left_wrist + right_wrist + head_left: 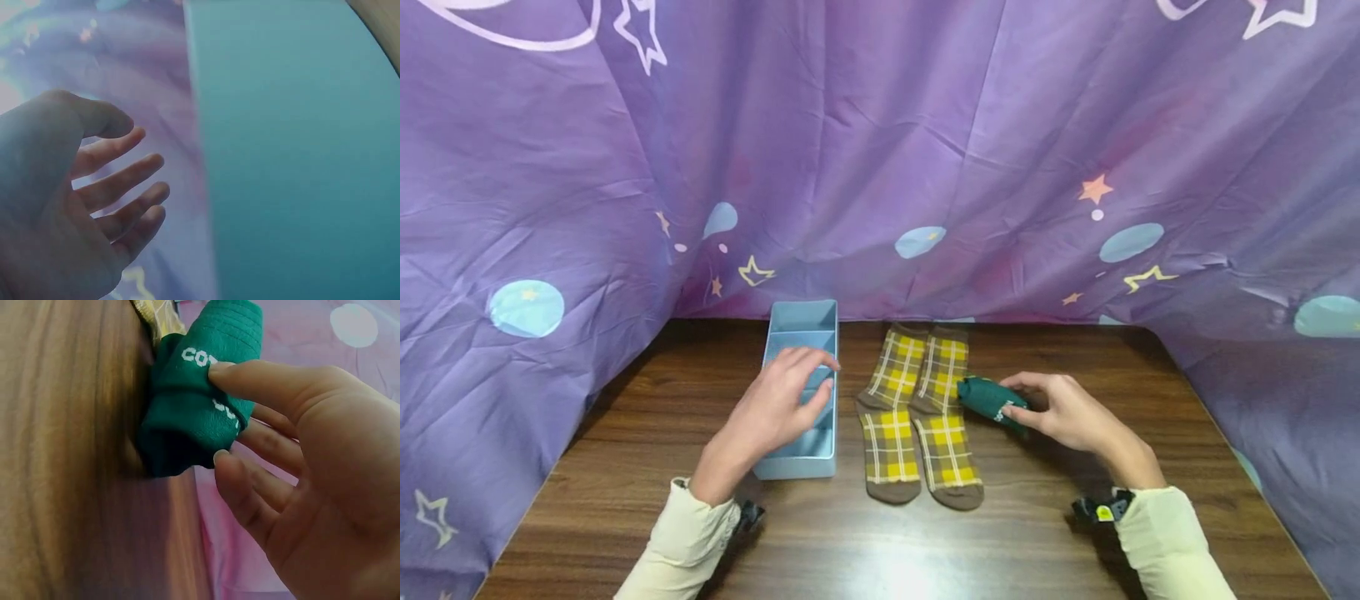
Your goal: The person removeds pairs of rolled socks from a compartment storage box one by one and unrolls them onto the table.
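My right hand (1071,412) pinches a rolled-up green sock (988,398) between thumb and fingers, just right of the plaid socks. White lettering shows on the green roll (194,415) in the right wrist view, low beside the wooden tabletop. Two yellow-and-brown plaid socks, the left one (892,437) and the right one (951,442), lie flat side by side, toes toward me. Over the light blue divided box (797,468) hovers my left hand (778,404), fingers loosely bent and holding nothing. It covers part of the compartments. The box's side wall (300,156) fills the left wrist view's right half.
The dark wooden table (1045,533) carries all of these things. A purple curtain (880,150) with stars and blue spots hangs behind it and along both sides. The box stands left of the plaid socks, its far end near the table's back edge.
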`<state>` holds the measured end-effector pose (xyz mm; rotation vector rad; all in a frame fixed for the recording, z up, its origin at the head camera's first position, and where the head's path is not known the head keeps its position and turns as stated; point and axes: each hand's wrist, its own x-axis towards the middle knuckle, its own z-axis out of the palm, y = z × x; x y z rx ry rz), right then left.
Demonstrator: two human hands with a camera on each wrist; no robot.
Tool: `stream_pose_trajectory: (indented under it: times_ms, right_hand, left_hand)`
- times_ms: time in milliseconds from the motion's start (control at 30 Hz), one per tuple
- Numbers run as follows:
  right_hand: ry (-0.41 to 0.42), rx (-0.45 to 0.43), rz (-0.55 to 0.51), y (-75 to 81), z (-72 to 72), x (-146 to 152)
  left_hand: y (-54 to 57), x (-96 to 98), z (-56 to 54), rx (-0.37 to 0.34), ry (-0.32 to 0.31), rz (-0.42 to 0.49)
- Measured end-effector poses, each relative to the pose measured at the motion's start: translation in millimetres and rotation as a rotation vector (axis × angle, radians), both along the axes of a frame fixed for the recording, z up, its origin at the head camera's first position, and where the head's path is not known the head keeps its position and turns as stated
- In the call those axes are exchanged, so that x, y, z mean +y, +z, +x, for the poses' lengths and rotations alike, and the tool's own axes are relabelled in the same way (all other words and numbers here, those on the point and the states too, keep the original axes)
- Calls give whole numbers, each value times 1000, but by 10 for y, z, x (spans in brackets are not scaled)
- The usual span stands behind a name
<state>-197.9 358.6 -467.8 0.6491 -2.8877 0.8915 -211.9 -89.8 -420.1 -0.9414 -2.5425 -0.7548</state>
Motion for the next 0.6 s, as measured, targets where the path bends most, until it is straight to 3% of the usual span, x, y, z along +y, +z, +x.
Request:
stream_pose_trajectory:
  times_ms: [167, 300, 400, 600]
  right_hand:
    - [-11, -53, -26, 35, 34, 56]
    - [-2, -122, -88, 87, 61, 89]
    - [24, -160, -129, 104, 78, 102]
    - [72, -237, -178, 53, 80, 113]
  left_hand:
    - [89, 352, 75, -57, -139, -9]
    - [103, 640, 102, -120, -222, -70]
    - [66, 862, 110, -157, -281, -124]
    - [-139, 1260, 132, -240, -420, -240]
